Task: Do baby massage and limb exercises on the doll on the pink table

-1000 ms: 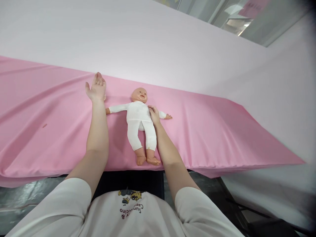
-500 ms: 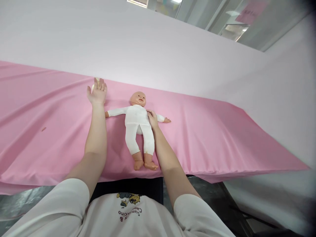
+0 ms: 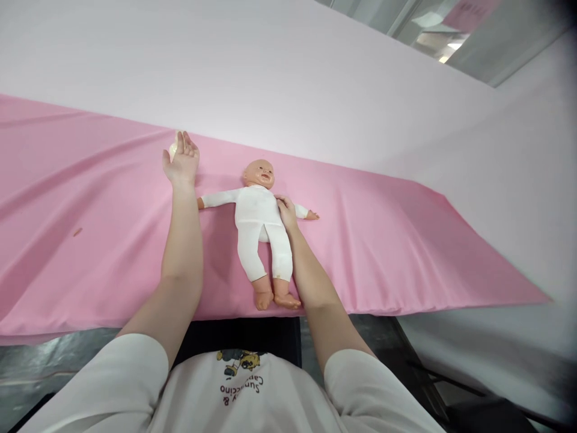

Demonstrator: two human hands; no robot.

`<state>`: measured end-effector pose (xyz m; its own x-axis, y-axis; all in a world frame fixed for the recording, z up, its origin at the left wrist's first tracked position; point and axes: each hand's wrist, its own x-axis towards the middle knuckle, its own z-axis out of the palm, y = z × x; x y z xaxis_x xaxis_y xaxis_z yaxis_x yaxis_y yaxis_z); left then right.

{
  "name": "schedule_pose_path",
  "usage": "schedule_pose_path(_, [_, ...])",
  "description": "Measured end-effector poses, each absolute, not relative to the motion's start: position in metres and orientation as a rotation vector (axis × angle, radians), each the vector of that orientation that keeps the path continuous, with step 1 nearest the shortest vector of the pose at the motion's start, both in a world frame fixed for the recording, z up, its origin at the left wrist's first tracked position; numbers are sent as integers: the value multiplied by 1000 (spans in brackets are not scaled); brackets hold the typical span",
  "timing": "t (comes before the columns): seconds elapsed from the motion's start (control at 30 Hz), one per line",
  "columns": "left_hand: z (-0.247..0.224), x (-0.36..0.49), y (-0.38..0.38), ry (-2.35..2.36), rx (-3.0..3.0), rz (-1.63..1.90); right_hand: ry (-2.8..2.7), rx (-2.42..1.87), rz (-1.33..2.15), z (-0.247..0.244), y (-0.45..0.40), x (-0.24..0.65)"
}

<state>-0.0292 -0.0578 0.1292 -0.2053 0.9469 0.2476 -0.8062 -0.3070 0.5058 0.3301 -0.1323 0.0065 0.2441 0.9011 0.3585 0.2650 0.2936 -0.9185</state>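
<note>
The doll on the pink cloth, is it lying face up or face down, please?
Face up: the doll shows its face and chest to the camera, its arms spread to the sides on the pink cloth.

At the worktop's (image 3: 383, 240) far edge, the left hand (image 3: 183, 165) partly hides a pale object (image 3: 173, 150); a brown speck (image 3: 78, 232), midway toward the front edge, is too small to identify.

Indoor room, kind unclear: white wall (image 3: 180, 66), window (image 3: 455, 36), pink-covered table (image 3: 383, 240).
</note>
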Motion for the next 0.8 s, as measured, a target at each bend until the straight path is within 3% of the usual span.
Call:
schedule_pose_path(0.53, [134, -28, -49, 378, 452, 1810, -1270, -1260, 629, 16, -134, 330])
schedule_pose_path(0.8, [177, 44, -84, 428, 733, 1792, -1369, -869, 391, 103, -140, 272])
